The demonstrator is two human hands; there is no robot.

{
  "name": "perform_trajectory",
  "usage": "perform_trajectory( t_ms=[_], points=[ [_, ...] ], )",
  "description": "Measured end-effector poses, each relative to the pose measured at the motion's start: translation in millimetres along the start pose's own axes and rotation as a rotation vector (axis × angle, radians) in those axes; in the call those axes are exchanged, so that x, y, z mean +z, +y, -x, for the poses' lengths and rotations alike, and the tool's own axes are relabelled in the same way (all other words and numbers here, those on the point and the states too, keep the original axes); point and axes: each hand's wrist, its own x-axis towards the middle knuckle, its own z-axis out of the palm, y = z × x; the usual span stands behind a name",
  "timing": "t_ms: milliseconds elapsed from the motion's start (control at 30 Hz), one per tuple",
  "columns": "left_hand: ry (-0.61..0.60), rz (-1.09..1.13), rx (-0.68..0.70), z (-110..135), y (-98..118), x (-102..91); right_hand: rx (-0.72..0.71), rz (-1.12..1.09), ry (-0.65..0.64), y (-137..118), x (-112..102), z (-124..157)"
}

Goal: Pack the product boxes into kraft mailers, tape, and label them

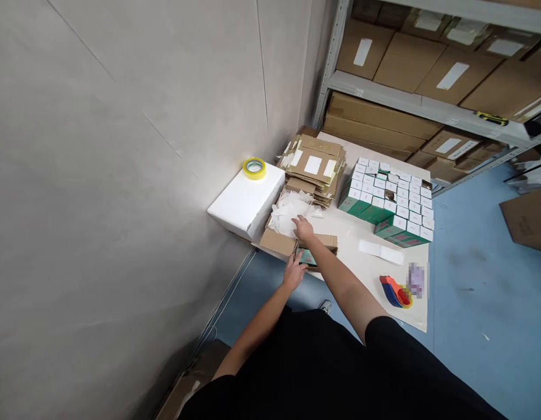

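Note:
My left hand [294,272] grips the near left edge of a small open cardboard box [326,240] at the table's front edge. Inside it lies a green box [307,257], partly covered by my fingers and forearm. Farther forward, my right hand [302,228] reaches over the carton with its fingers stretched out and apart. Its fingertips are at the edge of crumpled white paper [291,209], which fills a second open carton [277,241]. Whether they touch the paper is hard to make out.
A white box [246,201] carries a tape roll [254,168] on the left. Flattened cartons [314,158] are stacked behind. Green-and-white boxes [388,195] stand in rows on the right, near white paper strips [380,252] and a red-and-blue tape dispenser [393,291]. Shelving [384,90] holds cartons.

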Motion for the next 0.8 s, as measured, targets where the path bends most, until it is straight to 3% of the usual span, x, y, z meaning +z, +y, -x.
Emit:
perform_trajectory(
  t_ms=[133, 267, 433, 633, 800],
  points=[
    [0.002, 0.021, 0.049, -0.2, -5.8, 0.2, -0.010, 0.120, -0.002, -12.5, -3.2, -4.9],
    [0.009, 0.056, 0.042, -3.6, -5.9, 3.3, -0.094, 0.124, 0.130, -23.4, -14.9, 0.9],
    [-0.001, -0.004, 0.063, -10.6, 1.9, 5.4, -0.101, 0.063, 0.303, -27.3, -36.0, 5.8],
    [-0.021, -0.057, 0.076, -18.9, 13.4, 10.4, -0.216, -0.087, 0.536, -10.7, -71.4, 20.7],
    [-0.040, -0.059, 0.086, -27.4, 22.9, 20.2, -0.282, -0.115, 0.658, 15.3, -101.1, 56.1]
  ],
)
